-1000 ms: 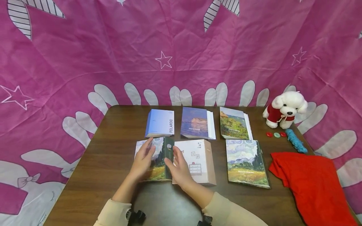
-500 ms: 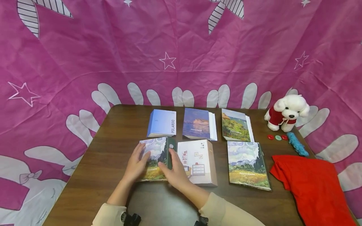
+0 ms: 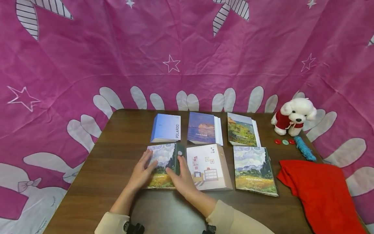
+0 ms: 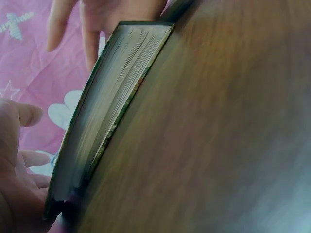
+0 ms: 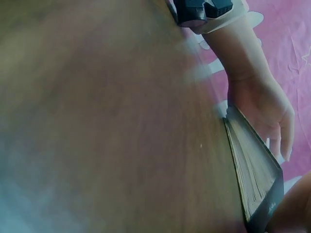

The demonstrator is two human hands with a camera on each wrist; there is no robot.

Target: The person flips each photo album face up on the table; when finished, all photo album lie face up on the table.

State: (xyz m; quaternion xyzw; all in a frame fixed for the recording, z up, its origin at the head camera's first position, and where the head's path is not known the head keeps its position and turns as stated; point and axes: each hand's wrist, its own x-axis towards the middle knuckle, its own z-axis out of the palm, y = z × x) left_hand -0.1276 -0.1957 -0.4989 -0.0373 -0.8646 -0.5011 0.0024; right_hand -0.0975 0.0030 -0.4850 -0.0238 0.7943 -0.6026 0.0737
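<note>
A photo album point(image 3: 162, 155) with a painted wheat-field cover and dark green spine lies flat on the table. My left hand point(image 3: 140, 173) holds its left side, thumb over the cover. On the spine side, my right hand point(image 3: 183, 179) holds it, with the thumb also on the cover. In the left wrist view, the page edges of the album point(image 4: 119, 73) face the camera, and the right hand point(image 4: 121, 12) is beyond them. The right wrist view shows the left hand point(image 5: 265, 104) against the far side of the album point(image 5: 252, 165). Some fingers are hidden.
A thick white box-like item point(image 3: 204, 167) with drawn furniture stands right of the album. Behind lie a blue Polaroid album point(image 3: 166, 126) and two painted-cover albums. Another wheat-field album point(image 3: 254, 169), red cloth point(image 3: 318, 188), blue yarn point(image 3: 304, 149), buttons and a plush dog point(image 3: 295, 117) are at right.
Both hands have settled onto the album's sides, and the album has shifted slightly right. The white box-like item has also moved right and turned a little.
</note>
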